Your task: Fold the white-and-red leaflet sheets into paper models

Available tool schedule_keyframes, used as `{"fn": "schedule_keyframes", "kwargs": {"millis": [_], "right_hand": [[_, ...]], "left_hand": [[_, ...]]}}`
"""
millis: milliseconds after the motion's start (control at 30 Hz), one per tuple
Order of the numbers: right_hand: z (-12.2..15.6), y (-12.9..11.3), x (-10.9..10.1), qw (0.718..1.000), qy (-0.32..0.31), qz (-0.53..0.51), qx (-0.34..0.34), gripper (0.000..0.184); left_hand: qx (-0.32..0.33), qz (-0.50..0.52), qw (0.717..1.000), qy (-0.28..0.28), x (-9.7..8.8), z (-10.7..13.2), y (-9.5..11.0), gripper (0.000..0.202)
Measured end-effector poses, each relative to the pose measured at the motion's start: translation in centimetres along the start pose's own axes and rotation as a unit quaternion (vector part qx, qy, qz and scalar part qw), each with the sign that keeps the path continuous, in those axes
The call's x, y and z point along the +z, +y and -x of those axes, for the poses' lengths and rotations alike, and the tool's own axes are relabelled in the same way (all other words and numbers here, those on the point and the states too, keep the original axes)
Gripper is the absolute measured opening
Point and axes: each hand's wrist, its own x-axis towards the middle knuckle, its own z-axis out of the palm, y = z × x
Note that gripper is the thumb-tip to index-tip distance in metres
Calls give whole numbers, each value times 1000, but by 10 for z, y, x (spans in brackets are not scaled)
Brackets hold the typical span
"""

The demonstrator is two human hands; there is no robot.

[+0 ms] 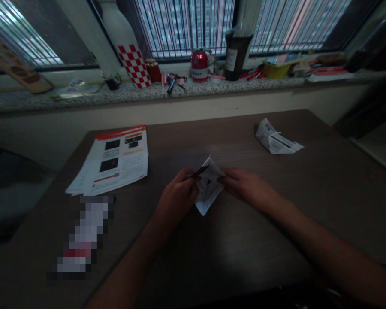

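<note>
Whitish printed paper [208,195], brown table [193,139], red-checked white bottle [133,64]

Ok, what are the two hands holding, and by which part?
A folded paper: the left hand pinches its left side, the right hand its right side.

The left hand [176,198] and the right hand [249,188] are both bare, and the left forearm [138,257] and the right forearm [312,229] are bare also, as far as the picture shows them. Each forearm is slim near the wrist and becomes broader towards the elbow. The outlines are smooth and rather soft in the dim light. The fingers have rounded knuckles, but the nails are too blurred to describe.
</note>
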Motion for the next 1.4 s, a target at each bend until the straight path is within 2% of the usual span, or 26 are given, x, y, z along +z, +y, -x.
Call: {"fn": "schedule_keyframes", "kwargs": {"millis": [133, 233, 400, 567, 767, 933, 1067, 1167, 1267, 1400], "right_hand": [[1, 3, 2, 999, -3, -37, 17, 27], [4, 6, 3, 998, 6, -53, 21, 28], [6, 11, 4, 998, 24, -55, -2, 33], [7, 11, -2, 998, 24, -54, -31, 29], [10, 9, -5, 993, 47, -101, -24, 27], [13, 12, 7, 983, 47, -177, -2, 22], [16, 13, 15, 968, 48, -235, 69, 16], [17, 14, 17, 958, 52, -254, 120, 18], [18, 17, 18, 964, 51, -236, 112, 25], [21, 23, 21, 979, 42, -192, 56, 30]], "left_hand": [[41, 7, 999, 4, 2, 2, -2, 25], [41, 10, 999, 4, 3, 4, -2, 24], [-38, 23, 998, 38, 6, 6, -2, 16], [-76, 100, 990, 65, 7, 6, -3, 28], [-71, 123, 989, 35, 3, 6, -2, 10], [-64, 163, 984, 21, 5, 6, -6, 16], [-49, 166, 985, -9, 5, 7, -10, 21], [-33, 163, 986, -20, 5, 8, -13, 22], [-15, 164, 986, -31, 5, 9, -18, 26], [18, 147, 987, -59, 6, 9, -24, 32]]}}
